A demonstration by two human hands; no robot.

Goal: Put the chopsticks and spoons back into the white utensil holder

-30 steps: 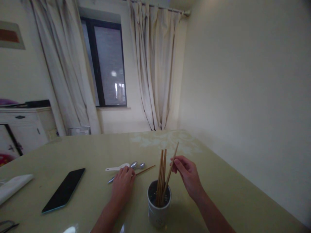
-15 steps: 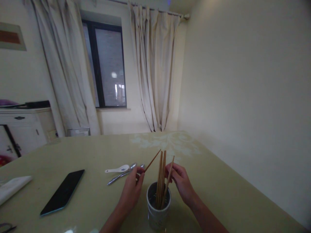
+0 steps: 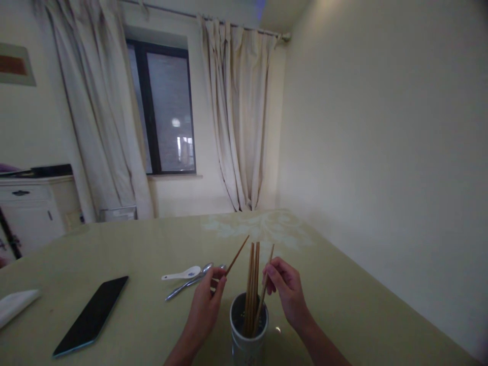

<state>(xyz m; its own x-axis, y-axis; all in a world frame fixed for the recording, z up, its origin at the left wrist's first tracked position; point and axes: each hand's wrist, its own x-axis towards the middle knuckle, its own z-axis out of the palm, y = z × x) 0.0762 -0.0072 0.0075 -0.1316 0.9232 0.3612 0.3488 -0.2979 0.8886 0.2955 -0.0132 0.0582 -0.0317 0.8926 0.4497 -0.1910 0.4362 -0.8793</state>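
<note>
- Between the hands, a cup stands on the table, holding several brown chopsticks.
- Left hand: nearly closed, pinching one loose chopstick, slanted up.
- Right hand: thumb and fingers pinched on a paler chopstick, lower end inside the cup.
- Just beyond the left hand: metal spoons, then a white spoon.

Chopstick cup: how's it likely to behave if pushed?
The cup may tip if pushed high: it looks narrow, with chopsticks rising well above it. A low push might slide it, since the tabletop looks glossy. Its smooth, pale wall suggests glazed ceramic, so probably stiff and breakable.
</note>
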